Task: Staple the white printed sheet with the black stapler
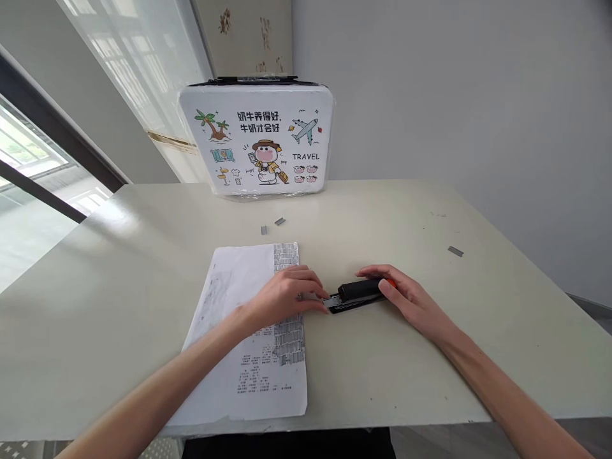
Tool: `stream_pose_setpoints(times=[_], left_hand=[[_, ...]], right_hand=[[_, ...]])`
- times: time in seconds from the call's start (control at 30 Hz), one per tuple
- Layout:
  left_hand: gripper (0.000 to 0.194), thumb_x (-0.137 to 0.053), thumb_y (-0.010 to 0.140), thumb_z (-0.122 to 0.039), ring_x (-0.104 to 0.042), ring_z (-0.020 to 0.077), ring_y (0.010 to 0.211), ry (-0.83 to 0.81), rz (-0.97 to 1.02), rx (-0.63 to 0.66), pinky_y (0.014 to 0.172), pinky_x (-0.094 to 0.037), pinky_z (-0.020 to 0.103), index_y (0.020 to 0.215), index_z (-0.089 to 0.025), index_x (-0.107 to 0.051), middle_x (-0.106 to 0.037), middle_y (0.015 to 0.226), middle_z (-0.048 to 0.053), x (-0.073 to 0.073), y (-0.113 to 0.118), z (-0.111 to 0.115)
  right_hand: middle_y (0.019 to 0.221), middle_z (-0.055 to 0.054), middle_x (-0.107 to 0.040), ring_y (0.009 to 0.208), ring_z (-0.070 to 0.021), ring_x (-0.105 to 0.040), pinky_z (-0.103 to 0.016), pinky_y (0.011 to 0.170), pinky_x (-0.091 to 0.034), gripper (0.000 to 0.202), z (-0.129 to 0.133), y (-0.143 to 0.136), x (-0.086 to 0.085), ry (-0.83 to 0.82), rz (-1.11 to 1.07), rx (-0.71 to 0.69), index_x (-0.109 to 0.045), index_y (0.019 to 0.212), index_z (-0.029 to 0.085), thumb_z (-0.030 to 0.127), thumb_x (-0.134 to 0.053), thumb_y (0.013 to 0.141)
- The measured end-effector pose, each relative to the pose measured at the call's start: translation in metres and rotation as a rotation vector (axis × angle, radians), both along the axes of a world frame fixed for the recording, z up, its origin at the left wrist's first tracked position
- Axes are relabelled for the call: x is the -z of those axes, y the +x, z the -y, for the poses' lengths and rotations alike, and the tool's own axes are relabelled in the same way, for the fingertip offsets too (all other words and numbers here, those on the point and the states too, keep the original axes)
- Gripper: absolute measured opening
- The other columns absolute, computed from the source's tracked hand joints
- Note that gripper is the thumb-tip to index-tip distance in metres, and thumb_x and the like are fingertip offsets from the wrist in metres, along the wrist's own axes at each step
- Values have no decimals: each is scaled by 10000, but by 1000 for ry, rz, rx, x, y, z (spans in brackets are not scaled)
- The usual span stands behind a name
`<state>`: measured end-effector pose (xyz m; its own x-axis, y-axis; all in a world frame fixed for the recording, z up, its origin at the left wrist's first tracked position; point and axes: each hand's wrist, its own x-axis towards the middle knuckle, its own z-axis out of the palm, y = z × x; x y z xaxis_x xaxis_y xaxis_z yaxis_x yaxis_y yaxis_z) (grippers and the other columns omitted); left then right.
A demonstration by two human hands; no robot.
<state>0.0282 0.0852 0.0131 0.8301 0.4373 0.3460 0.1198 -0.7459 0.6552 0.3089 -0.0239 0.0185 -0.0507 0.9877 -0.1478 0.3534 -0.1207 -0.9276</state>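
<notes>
A black stapler (pixel 359 291) with a red-orange rear end lies on the table, and a bare metal piece sticks out of its front. My right hand (pixel 407 297) is wrapped around its back part, thumb on the near side and fingers on the far side. At the front, the thumb and fingers of my left hand (pixel 291 292) pinch in on the metal tip; what exactly sits between the fingertips is partly hidden. Under my left hand lies a stack of printed paper (pixel 243 261), its right edge covered by a dense band of staples (pixel 289 344).
Two short strips of staples, one upright (pixel 264 230) and one slanted (pixel 280 222), lie beyond the paper. Another staple strip (pixel 456 251) is at the right. A white cartoon-printed case (pixel 258 140) in clear plastic stands at the table's (pixel 406 210) back edge.
</notes>
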Motion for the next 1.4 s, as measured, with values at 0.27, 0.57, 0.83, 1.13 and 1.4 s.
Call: stream_pose_setpoints(times=[0.27, 0.57, 0.83, 1.13, 1.4], left_hand=[[253, -784, 919, -443, -645, 183, 845, 75, -55, 9, 773, -505, 316, 926, -191, -759, -741, 930, 43, 5, 25, -8], [322, -760, 927, -504, -648, 173, 825, 135, -91, -42, 700, -461, 294, 960, -189, -700, -747, 913, 21, 6, 33, -7], [347, -730, 942, -530, -661, 197, 849, 182, -127, -112, 696, -479, 302, 1006, -192, -686, -741, 922, 30, 3, 30, 0], [366, -590, 1058, -400, -588, 286, 1310, 199, -300, -161, 1081, -522, 485, 1389, -245, -578, -643, 1385, 104, -22, -69, 47], [742, -603, 1036, -467, -235, 348, 1586, 200, -517, -175, 1222, -389, 558, 1673, -347, -241, -283, 1716, 38, -34, -122, 124]], right_hand=[[1430, -20, -634, 1357, -285, -551, -425, 1113, -460, 436, -1, 2, 2, 20, -4, -18, -634, 1306, 361, 643, -437, 1039], [1452, 9, -603, 1387, -274, -509, -414, 1155, -409, 416, 0, 3, 0, 33, 17, -32, -615, 1317, 386, 627, -401, 1056], [1408, -42, -622, 1255, -280, -594, -391, 1000, -514, 385, -1, 2, 5, 93, 66, -84, -625, 1268, 336, 591, -590, 982], [1055, -23, -723, 922, -238, -652, -366, 799, -546, 312, 2, -3, 5, 59, 149, -110, -659, 1130, 314, 553, -660, 930], [1077, -28, -725, 937, -241, -647, -364, 818, -521, 313, 14, -16, -3, 57, 125, -208, -668, 1125, 308, 564, -648, 945]])
